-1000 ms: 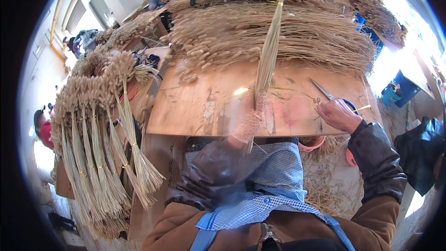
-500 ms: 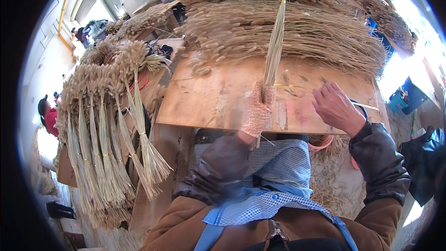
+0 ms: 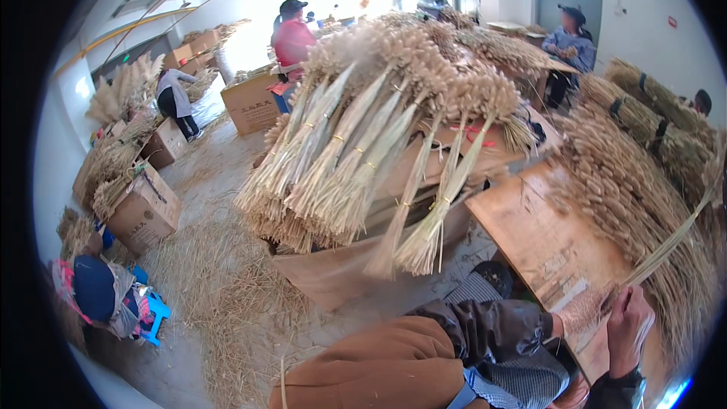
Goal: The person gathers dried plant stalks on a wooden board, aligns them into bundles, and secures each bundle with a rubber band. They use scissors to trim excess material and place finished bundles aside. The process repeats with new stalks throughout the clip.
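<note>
A long bundle of dried fluffy-headed grass [image 3: 672,245] slants up to the right from my left hand [image 3: 585,313]. That hand wears a pale patterned glove and is closed around the stems, partly hidden by the other hand. My bare right hand [image 3: 630,327] is up against it, its fingers curled closed beside the stems; what they pinch, if anything, cannot be made out. Both hands are above the wooden board [image 3: 564,238]. Loose grass with fluffy heads [image 3: 617,208] is heaped along the board's far side.
Tied grass bundles [image 3: 363,144] lie piled on a cardboard-covered stand to my left. Straw litter [image 3: 227,288] covers the floor. A blue stool [image 3: 155,316] and cardboard boxes [image 3: 144,212] stand farther left. A person in red [image 3: 291,42] and another in blue-grey [image 3: 572,49] are beyond the pile.
The view has swung left, bringing the floor and the room into sight. My right hand, formerly apart, has come against the gloved left hand, which still holds the grass bundle.
</note>
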The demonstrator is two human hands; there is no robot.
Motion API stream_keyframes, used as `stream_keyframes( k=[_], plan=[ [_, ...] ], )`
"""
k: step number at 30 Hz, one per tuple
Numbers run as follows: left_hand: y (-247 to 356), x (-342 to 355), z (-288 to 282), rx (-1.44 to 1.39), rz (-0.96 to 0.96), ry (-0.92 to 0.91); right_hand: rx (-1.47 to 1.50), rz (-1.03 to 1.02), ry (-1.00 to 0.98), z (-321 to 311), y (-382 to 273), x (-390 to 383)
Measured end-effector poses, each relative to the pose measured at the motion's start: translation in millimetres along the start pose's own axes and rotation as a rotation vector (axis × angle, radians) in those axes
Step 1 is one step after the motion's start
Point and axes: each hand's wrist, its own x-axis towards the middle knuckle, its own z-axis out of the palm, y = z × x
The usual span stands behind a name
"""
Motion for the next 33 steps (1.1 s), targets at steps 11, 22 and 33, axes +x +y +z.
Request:
stream_keyframes(
  k=[11, 22, 33],
  plan=[
    [1, 7, -4, 0.099, -0.151, -0.027, 0.785, 0.544, 0.124, 43, 48, -43],
    [32, 0, -18, -0.389, -0.597, -0.262, 0.924, 0.633, 0.182, 39, 35, -47],
    [32, 0, -30, -0.169, -0.608, -0.271, 0.766, 0.733, 0.135, 32, 19, -45]
  ],
)
